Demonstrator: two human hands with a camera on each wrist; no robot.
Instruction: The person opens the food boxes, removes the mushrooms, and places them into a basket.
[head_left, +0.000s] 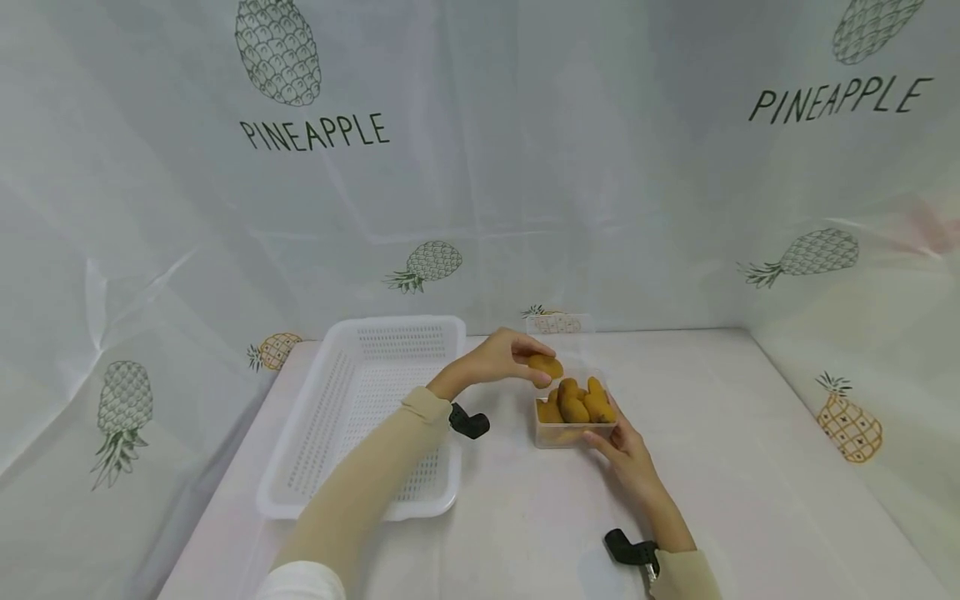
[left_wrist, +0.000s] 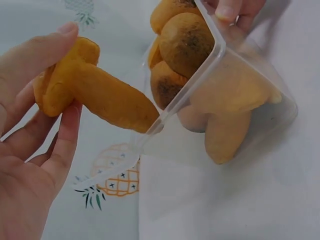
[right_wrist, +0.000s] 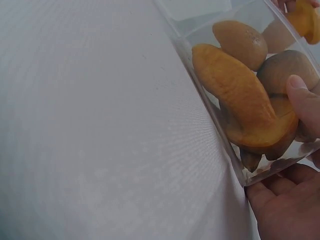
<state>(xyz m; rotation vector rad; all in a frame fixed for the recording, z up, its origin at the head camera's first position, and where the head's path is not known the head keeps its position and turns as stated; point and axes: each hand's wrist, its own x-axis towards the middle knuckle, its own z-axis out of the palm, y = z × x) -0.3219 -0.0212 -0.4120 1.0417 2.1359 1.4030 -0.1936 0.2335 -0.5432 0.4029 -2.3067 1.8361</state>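
Head view: a pale table (head_left: 525,533), backed and flanked by a hanging white sheet (head_left: 570,208), creased in places, with grey and orange pineapple prints (head_left: 279,58) and PINEAPPLE in dark capitals. On the table's left part, a white slotted basket (head_left: 356,417). To its right, a clear box (head_left: 557,437) of orange mushrooms (head_left: 574,408), with a clear lid (head_left: 558,340) raised at the far side. Above the box's far left part, a held mushroom (head_left: 546,365), pinched between thumb and fingers of the left hand (head_left: 491,360). At the box's right side, the right hand (head_left: 628,458), thumb on the near wall.

Left wrist view: thumb over, bent fingers under the held mushroom's thick end; narrower end toward the box, overlapping the rim, contact impossible to tell. Beyond, pale table edge against printed sheet.

Right wrist view: a broad, finely textured stretch of table beside the box. Thumb against the clear wall, other fingers bent along the lower edge, spacing behind it impossible to tell.
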